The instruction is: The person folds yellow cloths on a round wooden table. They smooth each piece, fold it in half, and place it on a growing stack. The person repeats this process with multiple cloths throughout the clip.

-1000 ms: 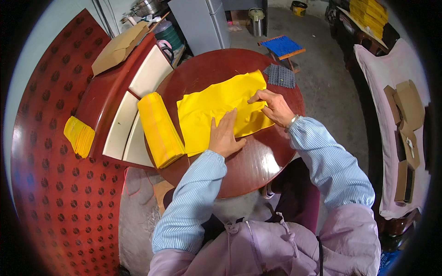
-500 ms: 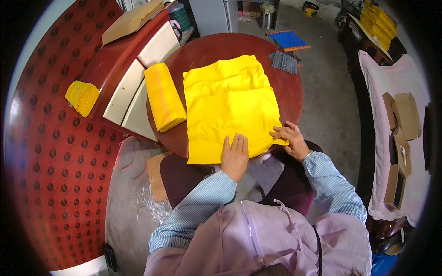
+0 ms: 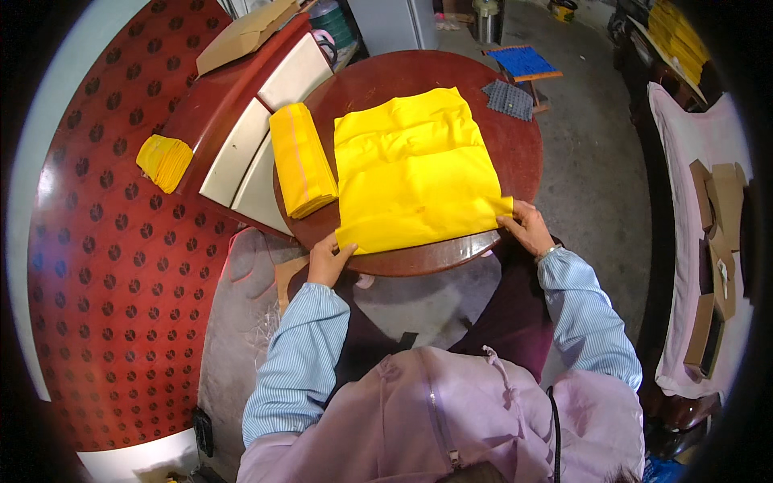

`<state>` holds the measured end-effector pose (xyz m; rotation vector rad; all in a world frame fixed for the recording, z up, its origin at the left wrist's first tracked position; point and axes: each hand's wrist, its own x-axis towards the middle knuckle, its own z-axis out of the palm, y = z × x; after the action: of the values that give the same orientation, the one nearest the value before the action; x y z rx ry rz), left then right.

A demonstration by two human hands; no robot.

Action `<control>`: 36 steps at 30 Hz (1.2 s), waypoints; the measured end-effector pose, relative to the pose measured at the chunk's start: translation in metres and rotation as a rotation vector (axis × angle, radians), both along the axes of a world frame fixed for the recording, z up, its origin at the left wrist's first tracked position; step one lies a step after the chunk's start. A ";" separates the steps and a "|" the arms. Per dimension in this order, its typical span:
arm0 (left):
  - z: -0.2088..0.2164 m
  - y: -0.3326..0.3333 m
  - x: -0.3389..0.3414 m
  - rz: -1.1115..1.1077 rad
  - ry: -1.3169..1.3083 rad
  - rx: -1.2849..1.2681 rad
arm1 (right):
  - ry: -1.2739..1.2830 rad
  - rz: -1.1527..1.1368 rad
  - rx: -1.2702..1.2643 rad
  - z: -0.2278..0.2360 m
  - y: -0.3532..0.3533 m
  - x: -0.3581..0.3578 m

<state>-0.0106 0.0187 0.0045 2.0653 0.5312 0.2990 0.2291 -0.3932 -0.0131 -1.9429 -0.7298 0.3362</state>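
Observation:
A yellow cloth (image 3: pixel 415 181) lies spread on the round reddish-brown table (image 3: pixel 515 153), wrinkled toward its far side and with a fold line across its middle. My left hand (image 3: pixel 326 262) pinches its near left corner between thumb and fingers. At the near right corner, my right hand (image 3: pixel 528 228) grips the edge, and the corner lifts slightly there. Just left of the cloth, a stack of folded yellow cloths (image 3: pixel 302 161) with a pale pink stripe along the top lies on the table.
A small bundle of yellow cloth (image 3: pixel 164 163) sits on the red patterned surface (image 3: pixel 121 282) at left. A grey textured mat (image 3: pixel 509 101) lies at the table's far right edge. Beyond it stands a blue-topped stool (image 3: pixel 523 61). Open cardboard boxes (image 3: pixel 717 266) rest on a pink-covered surface at right.
My left hand has moved left from the cloth's near middle to its left corner. My right hand now grips the right corner. The cloth's near edge has shifted away from me.

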 end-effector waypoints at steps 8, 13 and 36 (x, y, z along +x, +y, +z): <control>-0.005 -0.024 -0.005 0.156 0.074 0.124 | -0.067 -0.165 -0.033 0.008 0.010 -0.019; -0.007 -0.041 -0.017 0.139 0.027 0.147 | -0.262 -0.311 -0.140 0.006 0.022 -0.029; -0.015 -0.038 -0.015 0.283 -0.039 0.296 | -0.355 -0.524 -0.128 -0.003 0.033 -0.048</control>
<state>-0.0252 -0.0191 -0.0109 2.2610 0.7968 0.6140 0.1811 -0.3601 -0.0161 -2.2568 -0.3964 -0.2965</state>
